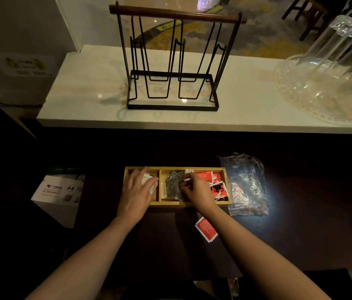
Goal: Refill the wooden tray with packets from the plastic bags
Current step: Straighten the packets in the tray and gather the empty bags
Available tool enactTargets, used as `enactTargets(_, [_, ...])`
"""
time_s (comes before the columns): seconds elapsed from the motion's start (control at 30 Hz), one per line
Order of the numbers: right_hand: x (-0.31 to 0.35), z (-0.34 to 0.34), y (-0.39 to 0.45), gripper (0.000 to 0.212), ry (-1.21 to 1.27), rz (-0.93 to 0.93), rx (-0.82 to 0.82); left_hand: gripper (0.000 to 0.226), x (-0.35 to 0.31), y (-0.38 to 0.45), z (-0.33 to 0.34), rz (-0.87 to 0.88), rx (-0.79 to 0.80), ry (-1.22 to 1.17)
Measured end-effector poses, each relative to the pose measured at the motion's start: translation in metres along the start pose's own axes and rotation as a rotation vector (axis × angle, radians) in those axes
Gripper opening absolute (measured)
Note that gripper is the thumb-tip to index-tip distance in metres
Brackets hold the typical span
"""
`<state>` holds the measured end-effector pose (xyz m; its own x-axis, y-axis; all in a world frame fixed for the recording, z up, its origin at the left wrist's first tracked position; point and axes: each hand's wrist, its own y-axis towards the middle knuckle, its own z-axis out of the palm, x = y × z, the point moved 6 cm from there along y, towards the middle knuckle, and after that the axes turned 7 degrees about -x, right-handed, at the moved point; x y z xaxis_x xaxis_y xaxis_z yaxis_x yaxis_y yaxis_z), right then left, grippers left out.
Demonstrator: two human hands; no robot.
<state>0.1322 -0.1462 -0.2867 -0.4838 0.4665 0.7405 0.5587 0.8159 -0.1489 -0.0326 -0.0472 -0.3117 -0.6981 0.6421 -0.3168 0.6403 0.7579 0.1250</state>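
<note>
Head camera looks down on the wooden tray (192, 203) on the dark counter, where the left hand (137, 191) lies flat, fingers straight, on white packets (147, 180) in the left compartment while the right hand (194, 189) pinches a grey packet (174, 182) in the middle one. Red packets (216, 185) fill the right compartment, one stray red packet (206, 229) lies on the counter, and the plastic bags (246, 185) sit crumpled just beside the tray. These sachets look light, thin and slick, so I'd pinch them at an edge.

Both hands (137, 189) (194, 189) in the wooden tray (192, 204), among packets (174, 185).
</note>
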Motion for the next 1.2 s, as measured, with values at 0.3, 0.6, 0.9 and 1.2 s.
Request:
enactTargets(0.3, [-0.045, -0.038, -0.052, 0.006, -0.093, 0.055, -0.224, 0.041, 0.004, 0.013, 0.017, -0.011, 0.059, -0.155])
enactTargets(0.6, [-0.099, -0.011, -0.096, 0.052, -0.576, 0.247, -0.025, 0.058, 0.006, 0.006, 0.021, 0.114, 0.158, 0.166])
enactTargets(0.9, [-0.101, -0.004, -0.082, 0.039, -0.448, 0.342, 0.125, 0.059, 0.010, 0.010, 0.012, 0.011, 0.196, -0.142])
enactTargets(1.2, [-0.092, -0.007, -0.078, 0.022, -0.238, 0.334, 0.156, 0.056, 0.009, 0.007, 0.005, 0.004, 0.247, -0.233])
